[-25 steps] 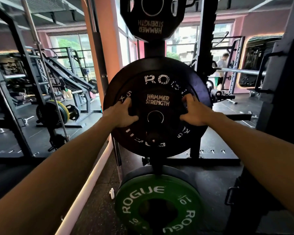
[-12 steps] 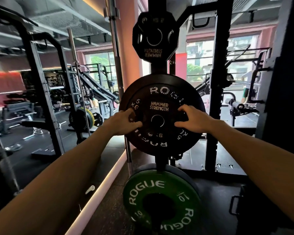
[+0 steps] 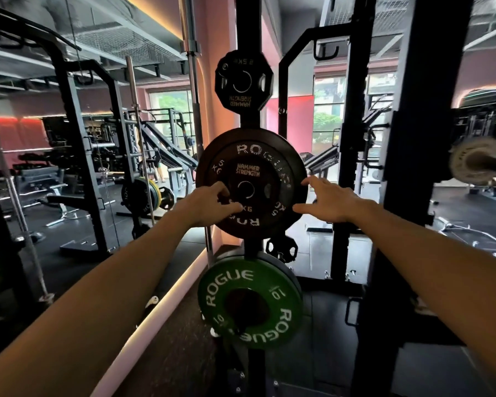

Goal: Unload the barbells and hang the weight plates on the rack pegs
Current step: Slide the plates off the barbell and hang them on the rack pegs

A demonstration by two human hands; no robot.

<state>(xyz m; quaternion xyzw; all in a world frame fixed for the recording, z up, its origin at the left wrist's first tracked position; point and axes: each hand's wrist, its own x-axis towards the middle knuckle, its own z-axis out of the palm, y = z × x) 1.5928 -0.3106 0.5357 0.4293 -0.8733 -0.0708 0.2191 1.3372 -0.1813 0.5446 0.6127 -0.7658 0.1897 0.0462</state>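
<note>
A small black Hammer Strength plate (image 3: 248,173) hangs on the middle peg of the black rack post (image 3: 248,27), in front of a larger black Rogue 5 kg plate (image 3: 281,156). My left hand (image 3: 209,202) hovers at the lower left of these plates with loosely bent fingers that grip nothing; whether it touches them I cannot tell. My right hand (image 3: 331,202) is at the plates' right edge, fingers spread, holding nothing. Above hangs a 2.5 kg Hammer Strength plate (image 3: 244,81). A green Rogue 10 kg plate (image 3: 249,303) hangs below.
A barbell end (image 3: 476,163) juts in at the right behind a thick black upright (image 3: 413,167). Bare bars (image 3: 192,81) stand upright left of the post along an orange wall. More racks, benches and a loaded bar (image 3: 143,196) fill the left.
Both hands have come off the plates on the middle peg; the right has drawn back to the rim with its fingers spread. The camera has moved back and now shows more of the rack.
</note>
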